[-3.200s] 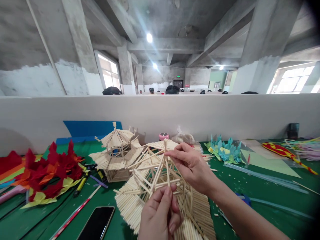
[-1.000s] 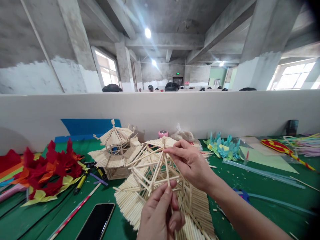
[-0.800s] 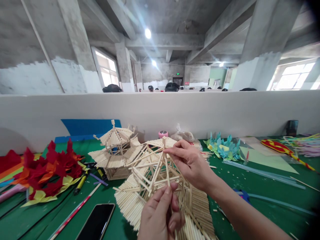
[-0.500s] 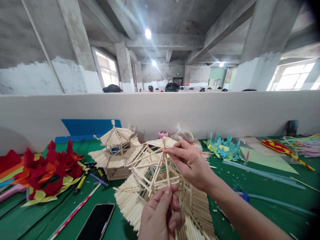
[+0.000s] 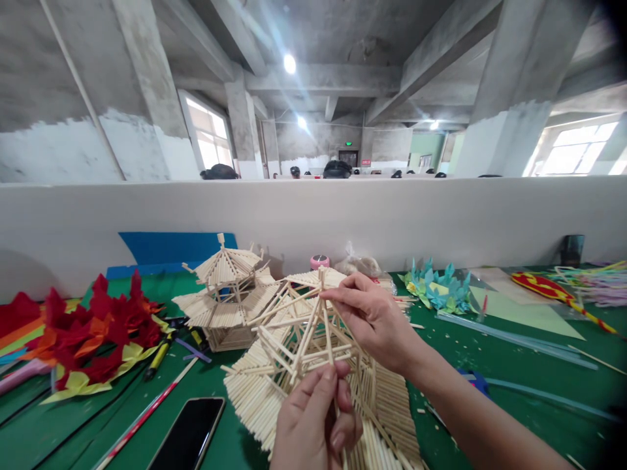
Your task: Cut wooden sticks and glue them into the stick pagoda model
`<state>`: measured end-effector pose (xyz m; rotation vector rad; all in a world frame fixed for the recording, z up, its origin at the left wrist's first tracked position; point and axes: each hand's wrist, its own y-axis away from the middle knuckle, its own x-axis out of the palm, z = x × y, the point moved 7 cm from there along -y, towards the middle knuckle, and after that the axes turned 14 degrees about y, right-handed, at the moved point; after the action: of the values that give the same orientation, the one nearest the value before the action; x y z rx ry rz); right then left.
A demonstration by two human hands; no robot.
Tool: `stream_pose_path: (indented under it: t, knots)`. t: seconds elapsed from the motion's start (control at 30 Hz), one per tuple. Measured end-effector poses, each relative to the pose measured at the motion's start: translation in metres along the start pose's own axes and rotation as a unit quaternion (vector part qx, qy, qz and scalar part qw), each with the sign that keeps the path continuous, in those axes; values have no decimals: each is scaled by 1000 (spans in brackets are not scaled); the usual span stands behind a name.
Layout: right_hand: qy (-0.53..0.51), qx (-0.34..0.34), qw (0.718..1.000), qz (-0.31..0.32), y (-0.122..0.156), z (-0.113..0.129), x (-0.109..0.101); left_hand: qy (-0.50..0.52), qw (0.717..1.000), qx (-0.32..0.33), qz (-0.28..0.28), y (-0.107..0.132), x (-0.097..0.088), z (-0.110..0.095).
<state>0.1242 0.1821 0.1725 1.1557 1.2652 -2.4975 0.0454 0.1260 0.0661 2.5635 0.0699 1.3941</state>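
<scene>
A pagoda model [image 5: 264, 398] built of thin wooden sticks stands in front of me, its upper roof an open frame of sticks meeting at a peak. My left hand [image 5: 318, 414] pinches the lower end of a wooden stick [image 5: 328, 333] that slants up to that peak. At the top, my right hand [image 5: 375, 313] is closed, thumb and fingertips pressed on the stick's upper end beside the peak. Both hands hide parts of the model's near side. Behind it to the left stands a finished-looking stick pagoda [image 5: 228, 267] with covered roofs.
On the green table [image 5: 470, 431] lie a phone [image 5: 189, 434], red and yellow folded paper [image 5: 102, 333], a blue paper piece [image 5: 435, 287], clear glue sticks [image 5: 514, 339] and a red-yellow fan-shaped item [image 5: 543, 287]. A white partition [image 5: 441, 222] runs along the back.
</scene>
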Motion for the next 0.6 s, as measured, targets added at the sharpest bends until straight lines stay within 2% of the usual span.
stream_pose_path:
  t: [0.6]
  knots:
    - [-30, 6, 999, -11, -1, 0, -4, -5, 1000, -15, 4, 2, -1, 0]
